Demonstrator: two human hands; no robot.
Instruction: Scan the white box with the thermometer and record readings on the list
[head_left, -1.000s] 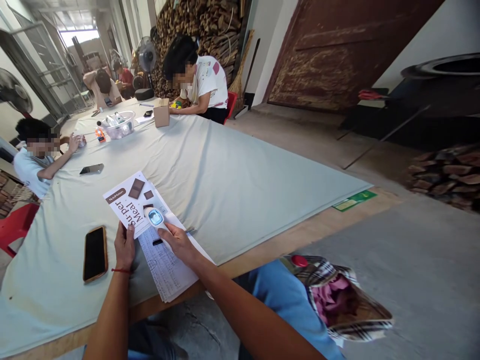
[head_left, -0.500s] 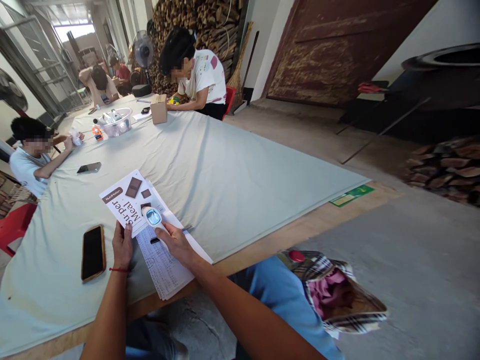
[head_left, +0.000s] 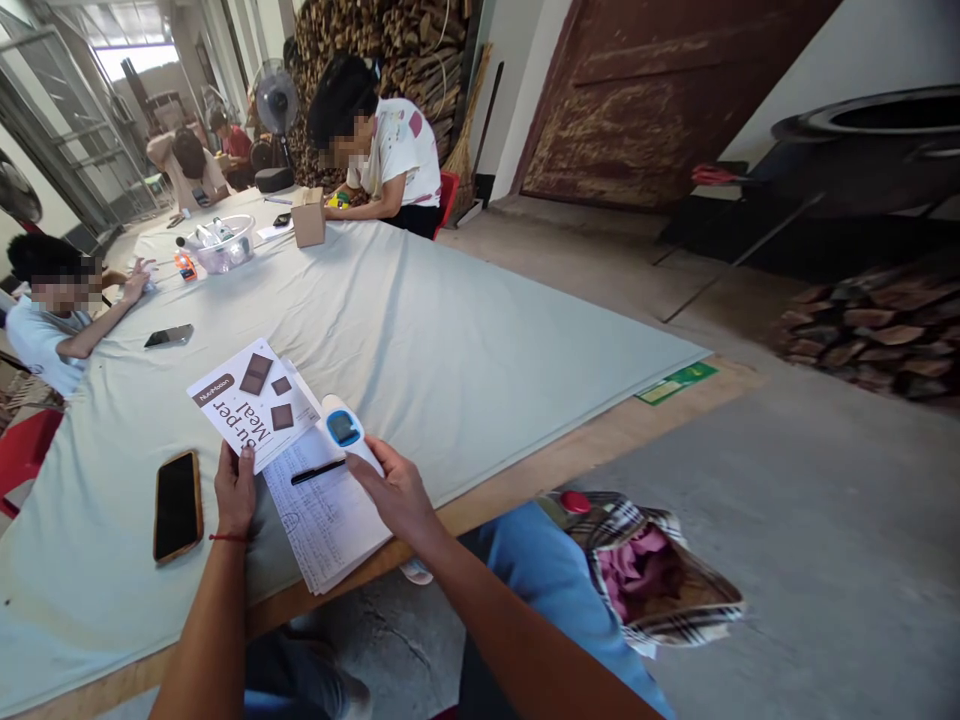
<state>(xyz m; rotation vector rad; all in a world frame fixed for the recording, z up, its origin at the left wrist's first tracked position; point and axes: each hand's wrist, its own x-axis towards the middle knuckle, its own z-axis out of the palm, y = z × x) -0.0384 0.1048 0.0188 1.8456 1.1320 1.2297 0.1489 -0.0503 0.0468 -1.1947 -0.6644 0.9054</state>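
Observation:
My left hand (head_left: 235, 487) grips the lower edge of a white printed card (head_left: 253, 402) that reads "Bu-per Meal" and shows brown squares. My right hand (head_left: 396, 495) is closed around a white handheld infrared thermometer (head_left: 352, 432), its oval display ringed in blue and facing up at me. Beneath both lie handwritten paper sheets (head_left: 326, 545), partly covered by the card. Across the sheets rests a black pen (head_left: 318, 471), close to my right thumb. A phone in a brown case (head_left: 178, 507) lies left of my left hand.
A pale cloth covers the long table (head_left: 420, 330). Farther along are a second phone (head_left: 169, 336), a clear plastic basket (head_left: 225, 255) and a cardboard box (head_left: 308, 220). Several people sit around it. A plaid bag (head_left: 675, 580) is beside my leg, below the table edge.
My right hand has drawn the thermometer right, away from the card, uncovering the card's squares and the pen. Its display has gone from bright to darker. My view has shifted slightly right.

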